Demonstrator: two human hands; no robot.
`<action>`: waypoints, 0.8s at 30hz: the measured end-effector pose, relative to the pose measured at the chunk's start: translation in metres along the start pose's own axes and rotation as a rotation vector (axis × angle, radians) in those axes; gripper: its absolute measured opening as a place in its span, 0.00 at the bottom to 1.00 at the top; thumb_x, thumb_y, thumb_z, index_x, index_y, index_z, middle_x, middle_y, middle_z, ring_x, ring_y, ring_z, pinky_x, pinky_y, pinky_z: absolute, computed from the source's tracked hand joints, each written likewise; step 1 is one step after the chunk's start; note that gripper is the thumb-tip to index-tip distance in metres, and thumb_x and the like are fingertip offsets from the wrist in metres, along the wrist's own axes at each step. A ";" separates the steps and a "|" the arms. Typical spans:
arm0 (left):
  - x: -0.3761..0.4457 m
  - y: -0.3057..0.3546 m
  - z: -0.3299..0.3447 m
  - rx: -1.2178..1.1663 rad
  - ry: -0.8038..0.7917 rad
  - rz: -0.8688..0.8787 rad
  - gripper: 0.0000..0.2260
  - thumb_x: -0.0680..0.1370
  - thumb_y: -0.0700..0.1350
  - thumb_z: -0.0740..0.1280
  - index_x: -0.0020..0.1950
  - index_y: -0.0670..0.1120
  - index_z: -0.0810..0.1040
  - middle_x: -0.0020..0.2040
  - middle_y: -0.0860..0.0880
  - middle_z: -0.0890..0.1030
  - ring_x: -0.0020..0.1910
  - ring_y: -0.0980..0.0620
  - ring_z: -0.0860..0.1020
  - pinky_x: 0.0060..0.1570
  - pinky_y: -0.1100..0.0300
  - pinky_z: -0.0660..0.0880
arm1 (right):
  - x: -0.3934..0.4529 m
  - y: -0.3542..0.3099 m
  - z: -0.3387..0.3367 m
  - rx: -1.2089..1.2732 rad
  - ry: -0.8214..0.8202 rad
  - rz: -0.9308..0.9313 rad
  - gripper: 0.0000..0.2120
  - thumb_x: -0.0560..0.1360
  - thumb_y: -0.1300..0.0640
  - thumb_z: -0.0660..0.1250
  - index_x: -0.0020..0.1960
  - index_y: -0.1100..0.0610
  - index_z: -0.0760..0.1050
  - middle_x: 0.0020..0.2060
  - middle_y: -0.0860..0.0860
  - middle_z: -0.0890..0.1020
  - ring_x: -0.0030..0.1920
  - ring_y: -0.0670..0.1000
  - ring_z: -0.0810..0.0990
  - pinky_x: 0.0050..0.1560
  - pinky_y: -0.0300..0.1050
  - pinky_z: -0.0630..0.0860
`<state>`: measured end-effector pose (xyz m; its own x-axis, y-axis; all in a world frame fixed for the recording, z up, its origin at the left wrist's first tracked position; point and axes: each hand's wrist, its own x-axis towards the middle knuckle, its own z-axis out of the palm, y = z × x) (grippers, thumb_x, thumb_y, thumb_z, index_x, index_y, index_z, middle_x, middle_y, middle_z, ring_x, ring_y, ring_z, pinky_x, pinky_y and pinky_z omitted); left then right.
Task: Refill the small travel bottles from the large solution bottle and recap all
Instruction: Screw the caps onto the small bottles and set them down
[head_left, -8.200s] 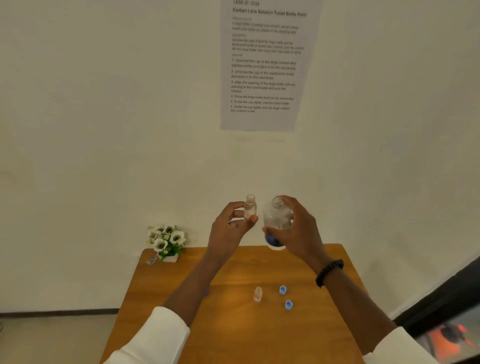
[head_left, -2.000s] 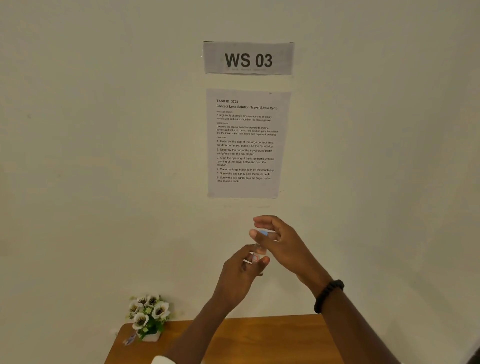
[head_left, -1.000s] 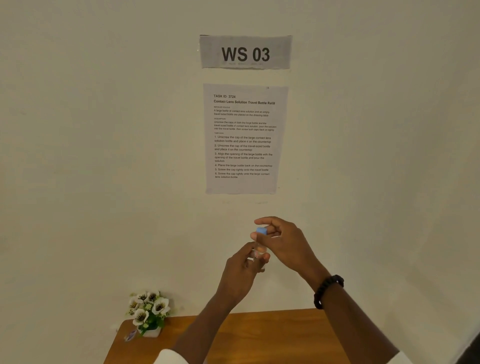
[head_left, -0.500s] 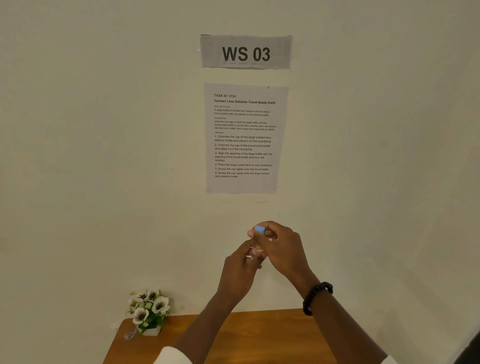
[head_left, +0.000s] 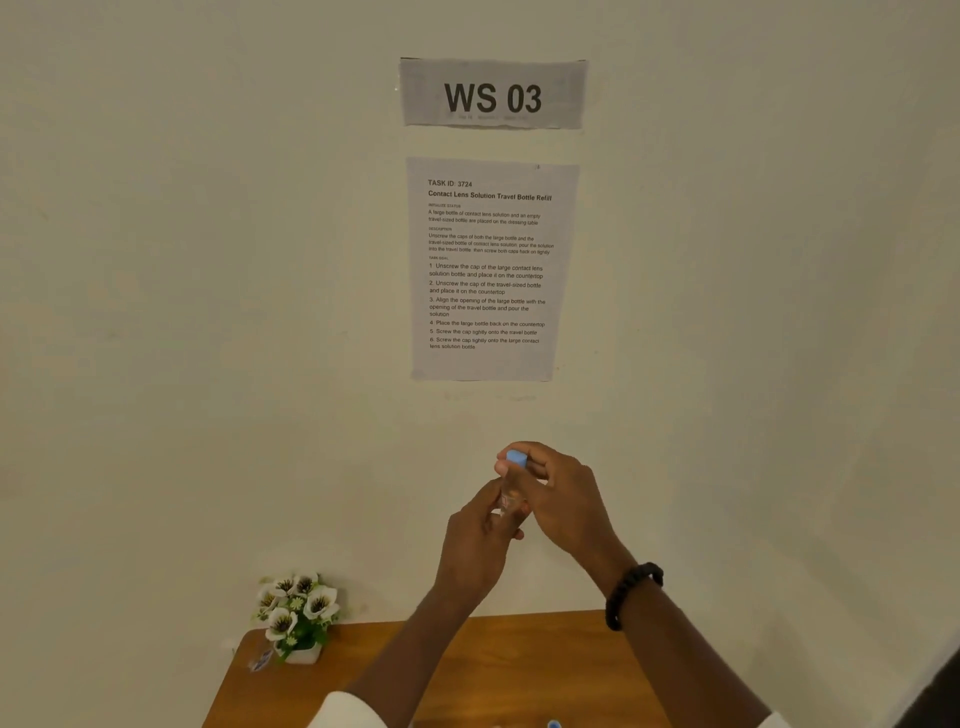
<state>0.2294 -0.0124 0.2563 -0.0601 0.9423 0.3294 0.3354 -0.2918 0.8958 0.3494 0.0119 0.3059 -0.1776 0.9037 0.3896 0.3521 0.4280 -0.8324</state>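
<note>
A: Where is the bottle?

B: The small travel bottle (head_left: 509, 498) is raised before the wall, above the wooden table (head_left: 519, 660). Your left hand (head_left: 480, 540) grips its clear body; your right hand (head_left: 558, 493) pinches the blue cap (head_left: 517, 458) on its neck.

A: Which step?

B: Recapping, it seems. Next, twist until snug, keeping it upright
</note>
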 end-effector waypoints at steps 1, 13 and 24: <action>-0.002 0.000 0.002 0.015 0.012 0.004 0.08 0.82 0.49 0.61 0.59 0.59 0.73 0.46 0.62 0.81 0.42 0.62 0.83 0.43 0.71 0.77 | -0.003 0.001 0.003 0.006 0.038 -0.010 0.12 0.78 0.48 0.68 0.58 0.52 0.80 0.49 0.43 0.84 0.50 0.40 0.82 0.50 0.26 0.75; 0.006 -0.001 -0.015 -0.297 -0.273 -0.127 0.16 0.78 0.48 0.68 0.65 0.51 0.70 0.55 0.47 0.84 0.51 0.47 0.84 0.55 0.50 0.80 | 0.008 0.003 -0.026 0.032 -0.280 0.049 0.15 0.80 0.48 0.65 0.64 0.50 0.78 0.56 0.43 0.83 0.57 0.43 0.81 0.59 0.36 0.76; 0.004 -0.009 0.001 -0.073 -0.129 -0.007 0.13 0.79 0.53 0.63 0.63 0.58 0.73 0.52 0.54 0.82 0.44 0.57 0.83 0.48 0.63 0.80 | -0.001 0.012 -0.017 -0.003 0.056 0.062 0.12 0.75 0.49 0.72 0.55 0.53 0.80 0.45 0.41 0.84 0.45 0.33 0.81 0.43 0.26 0.74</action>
<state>0.2272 -0.0058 0.2495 0.0605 0.9564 0.2859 0.2663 -0.2915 0.9188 0.3698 0.0160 0.3024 -0.1034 0.9275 0.3592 0.3633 0.3714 -0.8544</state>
